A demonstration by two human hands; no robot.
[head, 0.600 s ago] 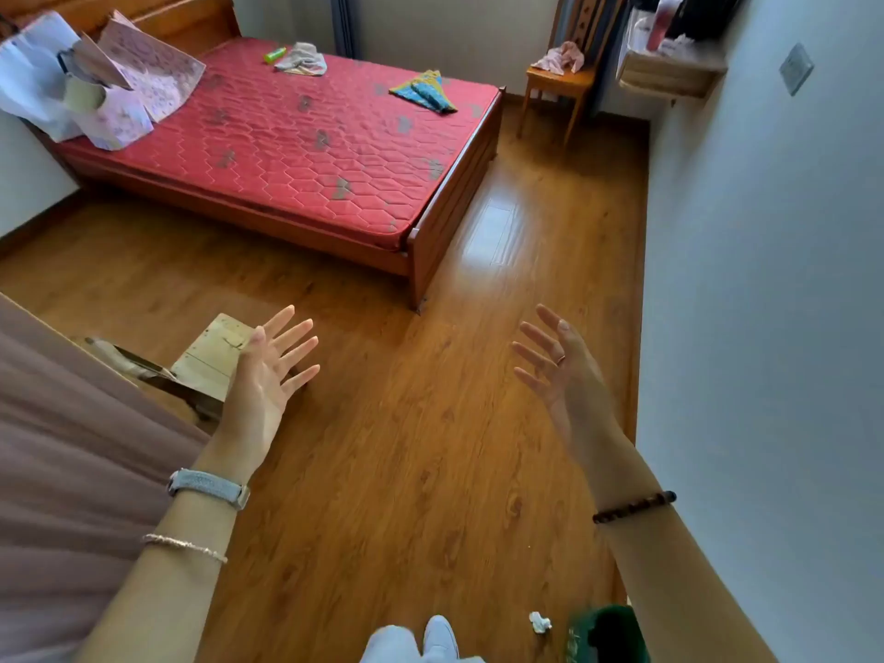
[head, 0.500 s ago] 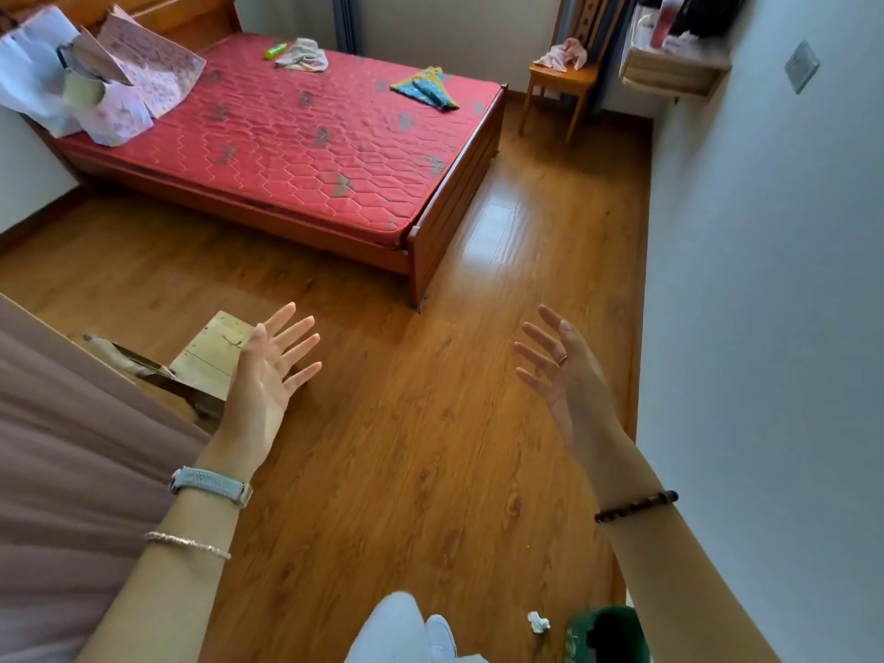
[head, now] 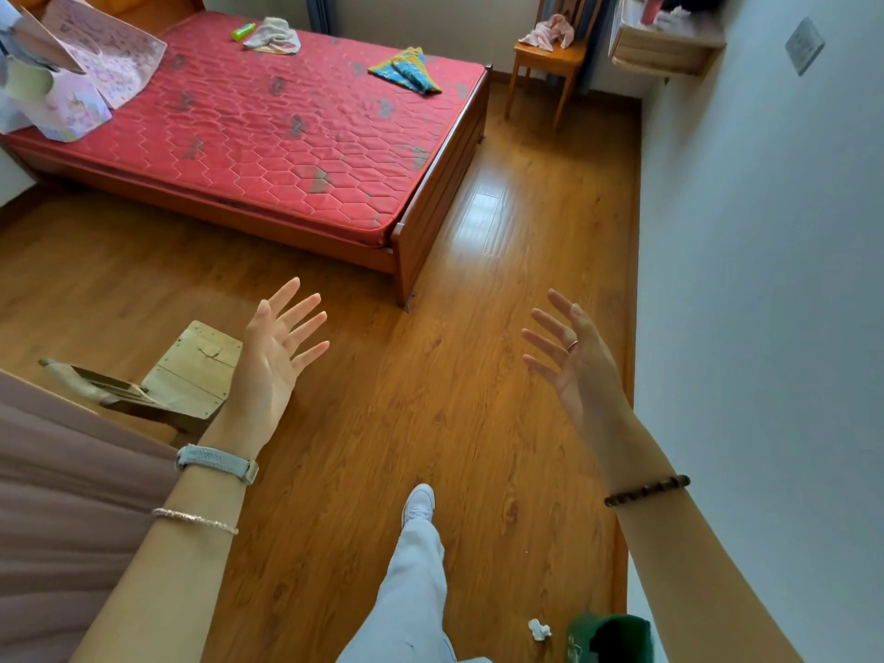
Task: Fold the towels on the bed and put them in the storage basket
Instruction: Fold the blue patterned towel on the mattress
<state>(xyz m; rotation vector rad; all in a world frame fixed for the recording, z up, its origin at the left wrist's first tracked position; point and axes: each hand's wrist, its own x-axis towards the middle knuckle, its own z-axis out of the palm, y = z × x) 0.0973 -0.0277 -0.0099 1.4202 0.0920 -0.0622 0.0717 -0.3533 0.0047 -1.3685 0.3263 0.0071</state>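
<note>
Far left, at the head end of the red quilted mattress on its wooden bed frame [head: 268,150]: pale printed paper bags [head: 81,83], slumped. Next along, near the far edge: small green bottle [head: 244,32] touching or just beside a crumpled off-white towel [head: 276,36]. Judged light, limp and non-slip, with no shape of its own; best pinched at two neighbouring corners and shaken flat before folding. Further right, near the foot end: blue, yellow and green patterned towel [head: 406,69], lying flatter in a loose wedge. Probably thin and just as soft; free corners at the near tip look easiest to take. Right again, off the bed: pink cloth [head: 550,32] heaped on the seat of a wooden chair [head: 545,59]; towel or not, cannot tell. No storage basket recognised with certainty anywhere in view. Near band, left to right: left hand [head: 272,361] raised over the wooden floor, palm towards the camera, fingers spread and straight, holding nothing; pale wooden stool [head: 191,370] just behind it. Right hand [head: 574,361] likewise raised, fingers splayed, ring showing, empty, close to the white wall. Both towels well apart from either hand, up and across the floor on the far side of the mattress; off-white one roughly above the left hand, patterned one between the two hands in line. Approach to the bedside judged necessary before any grasp.
</note>
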